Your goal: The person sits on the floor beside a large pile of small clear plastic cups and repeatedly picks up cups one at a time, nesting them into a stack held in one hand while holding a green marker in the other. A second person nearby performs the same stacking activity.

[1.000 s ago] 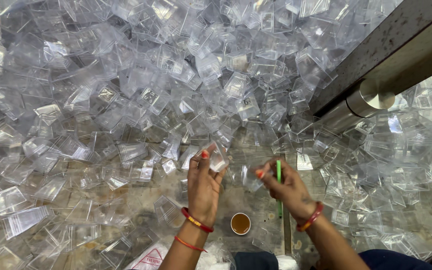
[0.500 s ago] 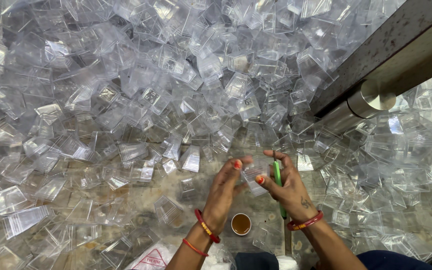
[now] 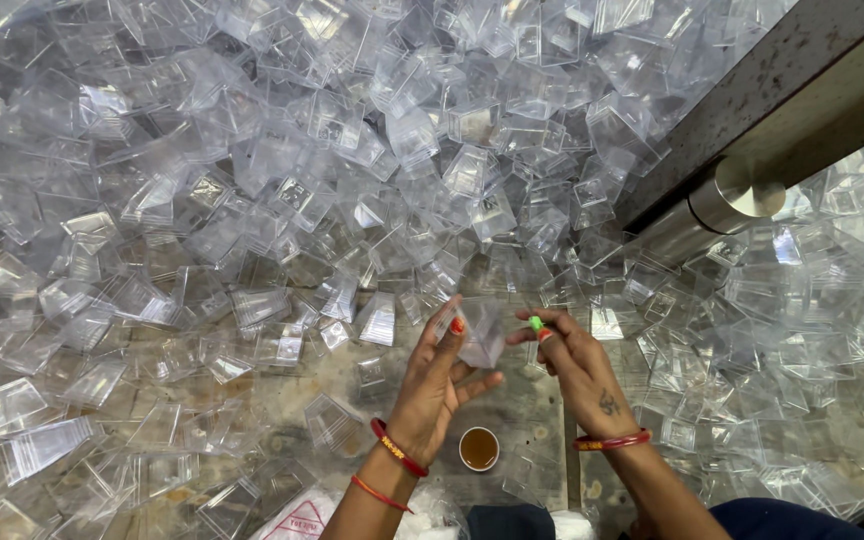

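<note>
My left hand point(image 3: 434, 385) holds a small clear plastic box point(image 3: 480, 333) up between thumb and fingers, just above the floor. My right hand point(image 3: 577, 368) is beside it, pinching a thin green stick point(image 3: 536, 323) whose tip points at the box. Both wrists wear red bangles. A huge heap of the same clear plastic boxes point(image 3: 352, 170) covers the floor in front of and around both hands.
A small round cup of brown liquid point(image 3: 479, 448) stands on the floor between my forearms. A rusty metal beam with a shiny cylindrical fitting point(image 3: 737, 200) runs diagonally at the upper right. A white printed bag point(image 3: 297, 520) lies at the bottom edge.
My left hand went from flat on the floor to lifted with a clear box in its fingers. My right hand has brought the green stick up and in toward the box.
</note>
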